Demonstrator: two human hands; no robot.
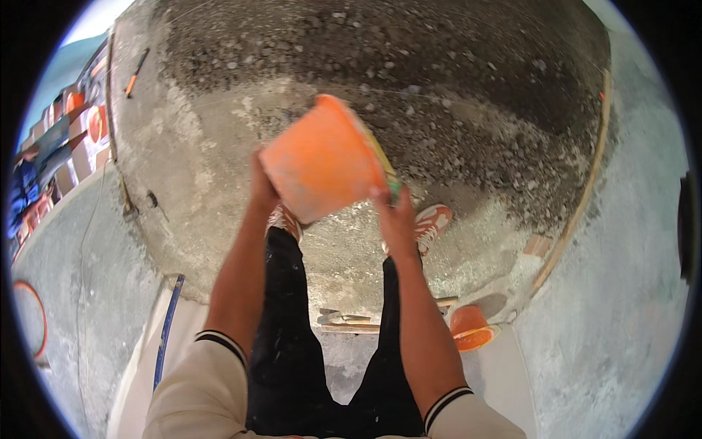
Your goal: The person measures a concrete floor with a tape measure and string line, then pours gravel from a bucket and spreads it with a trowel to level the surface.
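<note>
An orange bucket [318, 161] hangs tilted between my hands in the middle of the head view, its mouth turned away to the upper right. My left hand [265, 179] grips it at the lower left by its base. My right hand [389, 205] grips it at the rim on the right, beside something green and yellow at the handle. Below it are my red-and-white shoes [433, 227] on the rough concrete floor [205, 132]. Dark gravel and wet-looking rubble [365, 51] cover the floor beyond the bucket.
A second orange bucket [466, 324] lies at lower right near a trowel [333, 318] on a board. An orange-handled tool [135, 77] is at upper left, a blue level [168, 329] at lower left. Wooden strips [574, 212] line grey walls. Clutter and a person [25, 194] appear at far left.
</note>
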